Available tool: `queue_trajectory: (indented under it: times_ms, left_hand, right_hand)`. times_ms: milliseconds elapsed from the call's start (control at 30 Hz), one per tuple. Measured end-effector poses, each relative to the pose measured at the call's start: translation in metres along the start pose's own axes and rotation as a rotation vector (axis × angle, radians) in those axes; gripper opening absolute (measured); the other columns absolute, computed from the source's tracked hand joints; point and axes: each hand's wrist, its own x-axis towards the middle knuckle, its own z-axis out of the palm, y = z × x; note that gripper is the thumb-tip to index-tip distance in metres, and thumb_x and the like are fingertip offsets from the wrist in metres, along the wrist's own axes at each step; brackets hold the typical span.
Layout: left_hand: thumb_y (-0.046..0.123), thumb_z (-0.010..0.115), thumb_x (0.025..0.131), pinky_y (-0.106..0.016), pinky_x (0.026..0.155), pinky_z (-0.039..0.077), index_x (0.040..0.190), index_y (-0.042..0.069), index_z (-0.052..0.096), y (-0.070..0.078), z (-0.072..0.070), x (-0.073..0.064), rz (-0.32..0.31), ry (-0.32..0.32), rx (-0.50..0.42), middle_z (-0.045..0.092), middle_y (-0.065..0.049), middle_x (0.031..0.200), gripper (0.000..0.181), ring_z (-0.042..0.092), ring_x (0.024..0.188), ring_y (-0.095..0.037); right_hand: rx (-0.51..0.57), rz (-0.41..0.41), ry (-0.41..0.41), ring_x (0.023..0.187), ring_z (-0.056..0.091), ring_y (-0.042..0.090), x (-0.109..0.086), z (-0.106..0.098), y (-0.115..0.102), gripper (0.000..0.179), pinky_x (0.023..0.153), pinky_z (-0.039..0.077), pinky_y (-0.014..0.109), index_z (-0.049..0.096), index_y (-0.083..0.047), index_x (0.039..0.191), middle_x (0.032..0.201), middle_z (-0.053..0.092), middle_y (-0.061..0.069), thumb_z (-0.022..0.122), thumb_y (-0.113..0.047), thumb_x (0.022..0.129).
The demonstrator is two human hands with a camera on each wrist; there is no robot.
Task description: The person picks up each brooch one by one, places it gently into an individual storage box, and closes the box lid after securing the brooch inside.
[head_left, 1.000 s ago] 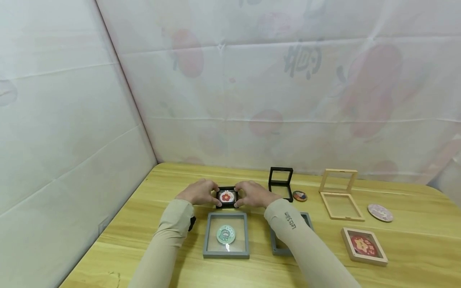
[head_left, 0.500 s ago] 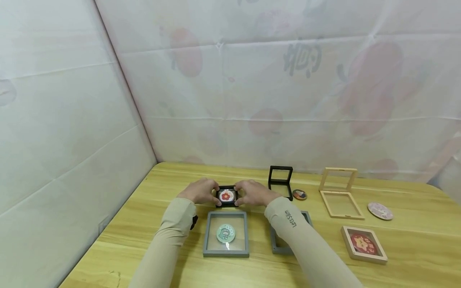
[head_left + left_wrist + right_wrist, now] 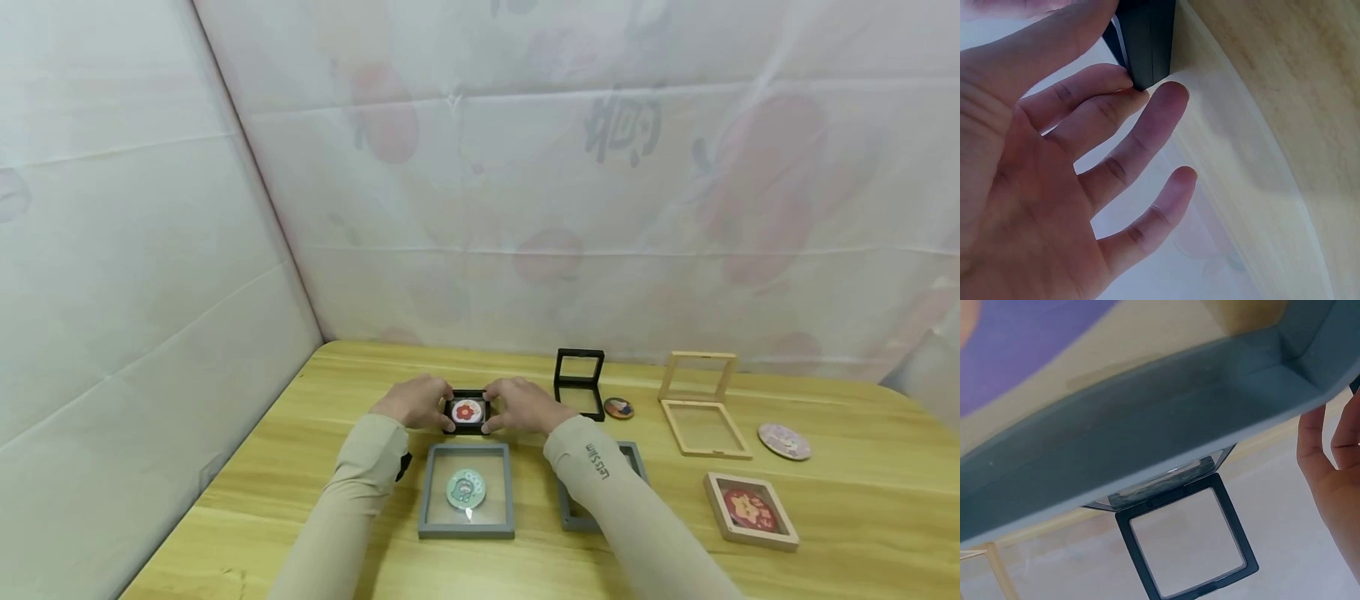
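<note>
A small black display frame (image 3: 467, 430) sits on the wooden table, with a round badge (image 3: 467, 412) bearing a red flower inside it. My left hand (image 3: 415, 402) pinches its left side between thumb and fingers, while my right hand (image 3: 522, 406) grips the right side. In the left wrist view, the edge of the black frame (image 3: 1147, 44) meets the thumb and the nearer fingers; the other fingers stand apart. Just in front lies a grey frame (image 3: 467, 531) holding a green round badge (image 3: 466, 489). In the right wrist view, another grey frame (image 3: 1141, 419) blocks most of the work.
Under my right forearm, a second grey frame (image 3: 577, 523) is partly hidden. Further right stand a hinged black frame (image 3: 579, 381), a dark round badge (image 3: 618, 407), a hinged wooden frame (image 3: 705, 455), a pink badge (image 3: 783, 442) and a wooden frame (image 3: 757, 540) with a red badge.
The head view has shifted slightly, so everything sits a little further left. Both hands keep their hold on the small black frame in the same place.
</note>
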Motion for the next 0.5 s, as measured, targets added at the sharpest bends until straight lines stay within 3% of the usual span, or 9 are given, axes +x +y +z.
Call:
queue_trajectory:
  times_ms: [267,500]
  left_hand:
    - [0.02,0.084,0.085,-0.044,0.077,0.052,0.114,0.004,0.073,-0.0002,-0.0011,-0.0044,0.002,0.0,0.006,0.066,-0.003,0.093,0.035,0.057,0.084,-0.018]
    - [0.014,0.081,0.088,-0.047,0.081,0.053,0.108,0.005,0.07,0.001,0.0032,-0.0025,0.007,-0.009,-0.005,0.067,-0.003,0.091,0.025,0.06,0.084,-0.018]
  right_hand:
    - [-0.018,-0.014,0.019,0.129,0.054,0.037,-0.0015,0.0008,-0.003,0.052,0.109,0.042,0.05,0.066,0.002,0.126,0.134,0.063,0.016,0.085,-0.022,0.084]
    - [-0.039,0.036,0.04,0.122,0.059,0.035,-0.0036,0.0037,-0.0073,0.053,0.103,0.047,0.049,0.066,0.0,0.127,0.13,0.065,0.016,0.085,-0.025,0.085]
